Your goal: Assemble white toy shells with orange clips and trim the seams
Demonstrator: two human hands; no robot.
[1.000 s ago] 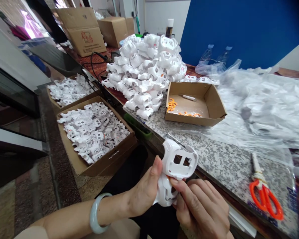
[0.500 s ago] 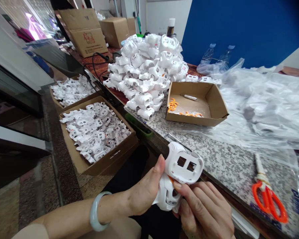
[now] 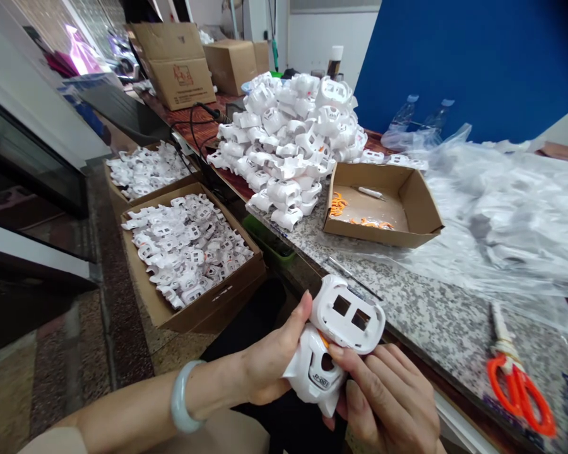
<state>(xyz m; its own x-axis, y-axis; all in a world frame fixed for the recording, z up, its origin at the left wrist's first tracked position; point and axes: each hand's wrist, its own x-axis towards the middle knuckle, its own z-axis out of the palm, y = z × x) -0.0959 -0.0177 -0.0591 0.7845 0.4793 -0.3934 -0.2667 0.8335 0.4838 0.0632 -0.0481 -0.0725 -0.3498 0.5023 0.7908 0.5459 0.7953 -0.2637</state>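
White molded shell, two square windows, orange piece, dark lettering, clasped by left grip and right grip

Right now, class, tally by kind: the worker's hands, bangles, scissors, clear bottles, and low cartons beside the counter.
Left hand and right hand: 2
Bangle: 1
Orange-handled scissors: 1
Clear plastic bottles: 2
Low cartons: 2
Total: 8

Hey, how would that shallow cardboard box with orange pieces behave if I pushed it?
The cardboard box is probably light for its size, with thin walls and only small contents showing. Being low and wide, it should slide rather than tip. The orange pieces and slim white tool may shift, as they seem to lie loose inside.
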